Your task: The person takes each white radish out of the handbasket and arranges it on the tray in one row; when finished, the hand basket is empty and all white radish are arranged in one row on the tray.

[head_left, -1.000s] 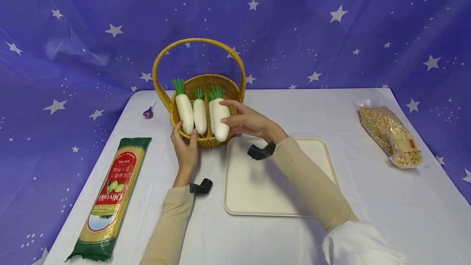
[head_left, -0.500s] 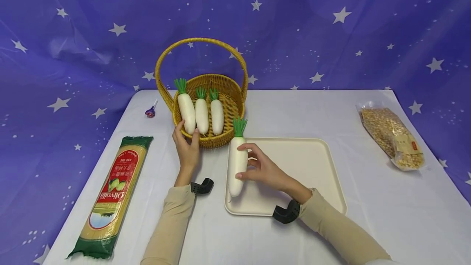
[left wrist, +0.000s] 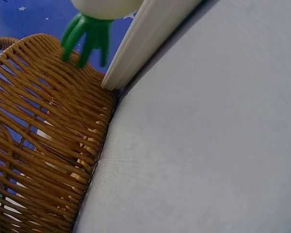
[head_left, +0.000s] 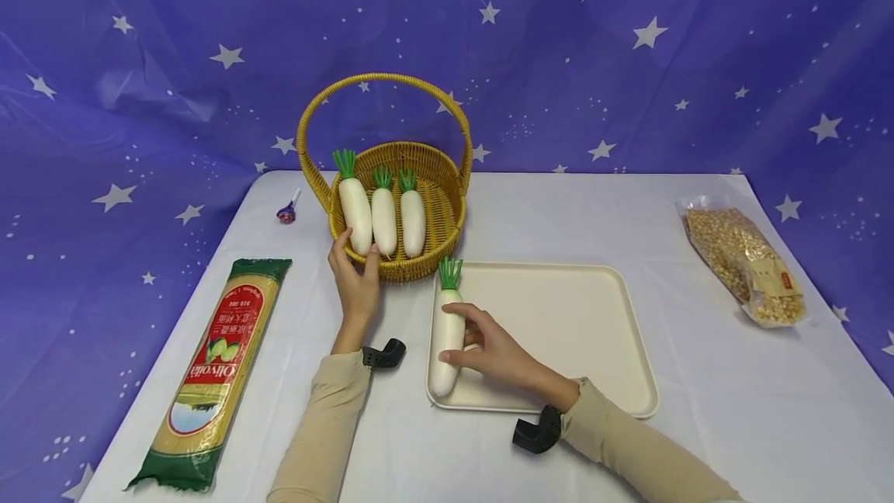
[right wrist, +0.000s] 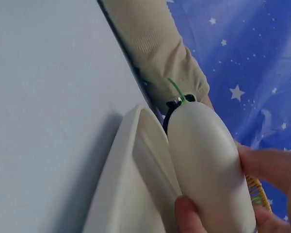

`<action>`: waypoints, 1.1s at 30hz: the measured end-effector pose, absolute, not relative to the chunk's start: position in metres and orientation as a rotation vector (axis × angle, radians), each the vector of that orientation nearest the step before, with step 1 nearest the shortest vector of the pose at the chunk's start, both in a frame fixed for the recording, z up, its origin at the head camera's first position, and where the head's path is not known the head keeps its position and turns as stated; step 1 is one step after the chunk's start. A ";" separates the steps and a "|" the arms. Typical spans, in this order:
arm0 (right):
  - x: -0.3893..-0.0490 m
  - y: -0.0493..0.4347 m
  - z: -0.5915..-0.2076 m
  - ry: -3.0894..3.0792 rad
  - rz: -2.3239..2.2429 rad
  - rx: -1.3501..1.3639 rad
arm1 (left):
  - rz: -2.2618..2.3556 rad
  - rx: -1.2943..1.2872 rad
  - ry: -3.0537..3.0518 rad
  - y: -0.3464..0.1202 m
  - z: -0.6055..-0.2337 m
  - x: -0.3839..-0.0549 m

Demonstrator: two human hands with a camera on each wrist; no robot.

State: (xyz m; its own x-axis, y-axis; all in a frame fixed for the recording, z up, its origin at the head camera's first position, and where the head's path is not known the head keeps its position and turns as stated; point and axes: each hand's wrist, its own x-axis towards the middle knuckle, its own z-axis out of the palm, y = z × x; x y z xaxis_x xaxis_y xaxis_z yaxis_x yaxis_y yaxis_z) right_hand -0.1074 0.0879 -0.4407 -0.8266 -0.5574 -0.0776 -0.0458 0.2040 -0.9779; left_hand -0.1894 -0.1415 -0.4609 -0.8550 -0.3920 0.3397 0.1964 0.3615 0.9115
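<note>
Three radishes point(head_left: 384, 222) in basket point(head_left: 405, 272); fourth point(head_left: 445, 334) perhaps touching tray point(head_left: 559, 317).

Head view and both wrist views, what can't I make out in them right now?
- Tray, head view: part of its floor is hidden behind the right hand and the held radish.
- The held radish, right wrist view: leafy top cut off by the bottom edge.
- The held radish, left wrist view: most of its body cut off by the top edge.
- Grain bag, head view: label writing too small to read.
</note>
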 end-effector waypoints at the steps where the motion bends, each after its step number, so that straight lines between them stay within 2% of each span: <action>1: -0.107 0.086 -0.441 2.096 -1.651 -0.544 | -1.518 0.168 -2.116 -0.142 -0.461 -0.190; 5: -0.103 0.083 -0.441 2.221 -1.603 -0.511 | -1.517 0.169 -2.117 -0.141 -0.462 -0.189; 12: -0.095 0.083 -0.438 2.526 -1.441 -0.674 | -1.508 0.173 -2.125 -0.141 -0.462 -0.189; 28: -0.095 0.088 -0.440 2.437 -1.473 -0.700 | -1.517 0.179 -2.123 -0.141 -0.463 -0.189; 33: -0.097 0.091 -0.437 2.443 -1.482 -0.635 | -1.511 0.180 -2.129 -0.142 -0.461 -0.189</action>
State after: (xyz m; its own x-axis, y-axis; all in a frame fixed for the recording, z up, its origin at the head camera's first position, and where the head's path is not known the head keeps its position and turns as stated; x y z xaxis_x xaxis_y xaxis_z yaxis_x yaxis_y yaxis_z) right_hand -0.0968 0.0905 -0.4368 -0.8840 -0.4659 0.0395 -0.2502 0.3999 -0.8817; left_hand -0.1886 -0.1417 -0.4614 -0.8567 -0.3937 0.3332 0.1846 0.3692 0.9109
